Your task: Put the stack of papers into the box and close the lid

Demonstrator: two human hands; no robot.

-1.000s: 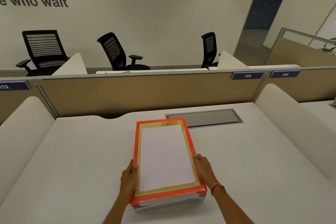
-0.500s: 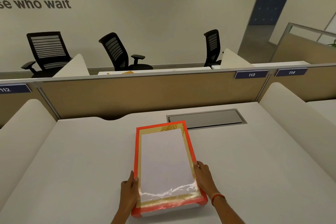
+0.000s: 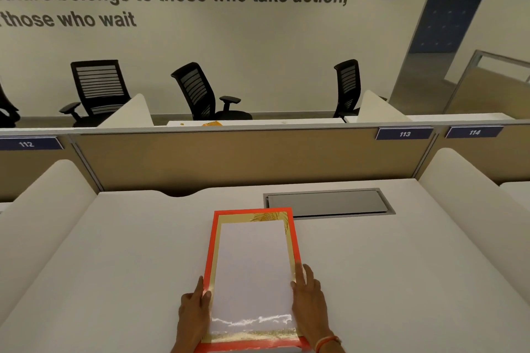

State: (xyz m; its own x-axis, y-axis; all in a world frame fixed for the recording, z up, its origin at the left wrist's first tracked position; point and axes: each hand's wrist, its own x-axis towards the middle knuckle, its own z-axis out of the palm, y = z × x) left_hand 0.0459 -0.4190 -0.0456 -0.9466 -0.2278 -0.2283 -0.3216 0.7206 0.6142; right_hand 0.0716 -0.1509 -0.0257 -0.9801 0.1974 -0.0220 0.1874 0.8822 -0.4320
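A flat box lies lengthwise on the white desk (image 3: 114,266) right in front of me. Its lid (image 3: 252,266) is orange-red with a gold border and a white middle panel, and it lies flat on top. A thin grey strip of the box base (image 3: 258,349) shows under the near edge. My left hand (image 3: 193,309) grips the lid's left side, thumb on the top edge. My right hand (image 3: 309,301) holds the right side, fingers lying along the rim. No loose papers are visible.
A grey cable hatch (image 3: 327,203) is set into the desk just behind the box to the right. A tan partition (image 3: 229,157) closes the back, and white rounded dividers (image 3: 37,209) (image 3: 473,195) flank the desk. Black office chairs (image 3: 200,92) stand beyond.
The lid has sunk down over the box base, so less of the grey base shows at the near edge. Both hands stayed on the lid's sides. My view has tilted upward.
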